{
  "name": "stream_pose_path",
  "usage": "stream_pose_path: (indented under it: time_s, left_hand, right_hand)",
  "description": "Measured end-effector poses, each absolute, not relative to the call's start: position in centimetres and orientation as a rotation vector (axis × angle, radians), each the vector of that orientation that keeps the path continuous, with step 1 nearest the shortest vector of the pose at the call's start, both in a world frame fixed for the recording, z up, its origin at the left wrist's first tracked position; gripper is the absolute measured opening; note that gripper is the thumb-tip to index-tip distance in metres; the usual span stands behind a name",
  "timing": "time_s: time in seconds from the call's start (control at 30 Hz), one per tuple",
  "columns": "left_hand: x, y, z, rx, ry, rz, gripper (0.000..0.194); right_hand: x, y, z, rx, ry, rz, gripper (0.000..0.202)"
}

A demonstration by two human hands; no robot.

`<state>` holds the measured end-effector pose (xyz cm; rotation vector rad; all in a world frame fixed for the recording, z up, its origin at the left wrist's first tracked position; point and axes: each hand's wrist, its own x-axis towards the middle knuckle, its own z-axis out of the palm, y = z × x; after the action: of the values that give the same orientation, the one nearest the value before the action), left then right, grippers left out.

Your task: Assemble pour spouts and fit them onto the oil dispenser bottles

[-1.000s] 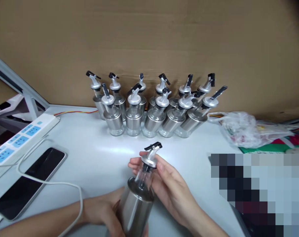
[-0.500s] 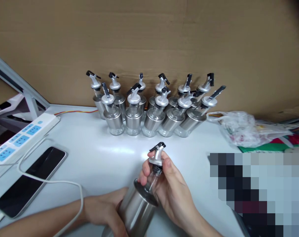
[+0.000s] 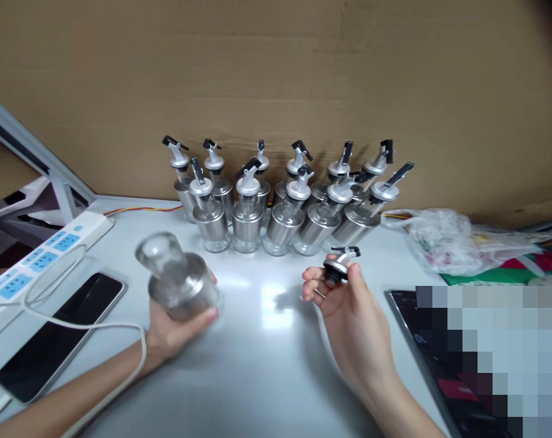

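My left hand (image 3: 173, 331) is closed round a glass bottle (image 3: 182, 292) with a brushed steel sleeve. Its open neck leans up and to the left, slightly blurred, with no spout on it. Over the table to the right, my right hand (image 3: 349, 304) pinches a pour spout (image 3: 337, 264) between thumb and fingers. This spout has a silver collar, a black lever on top and a black stopper underneath. Behind both hands stand two rows of similar steel-sleeved bottles (image 3: 282, 225), each fitted with a silver spout and black lever.
A cardboard panel (image 3: 258, 73) rises behind the bottles. On the left lie a power strip (image 3: 43, 261), a black phone (image 3: 61, 334) and a white cable (image 3: 98, 326) crossing my left forearm. Clear plastic bags (image 3: 444, 237) sit at right, near a dark-edged, partly pixelated object (image 3: 422, 340).
The spout has come out of the bottle. My left hand has carried the bottle up and left, while my right hand has moved right and up with the spout.
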<state>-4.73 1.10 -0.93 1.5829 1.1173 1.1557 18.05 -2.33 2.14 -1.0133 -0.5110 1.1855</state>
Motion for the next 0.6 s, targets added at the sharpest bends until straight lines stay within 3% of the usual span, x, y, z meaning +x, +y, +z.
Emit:
stream_pose_path:
  time_s: [0.1, 0.23, 0.6]
  left_hand:
    - [-5.2, 3.5, -1.3, 1.407, 1.492, 1.382, 0.041]
    - [-5.9, 6.2, -2.2, 1.461, 1.577, 1.438, 0.056]
    - [-7.4, 8.2, -4.1, 1.504, 1.544, 1.396, 0.042]
  right_hand:
    - [18.3, -2.2, 2.1, -1.026, -0.465, 1.209, 0.027]
    - [18.0, -2.5, 2.4, -1.026, -0.494, 1.319, 0.025]
    - [18.0, -2.7, 2.7, -1.022, -0.514, 1.367, 0.023]
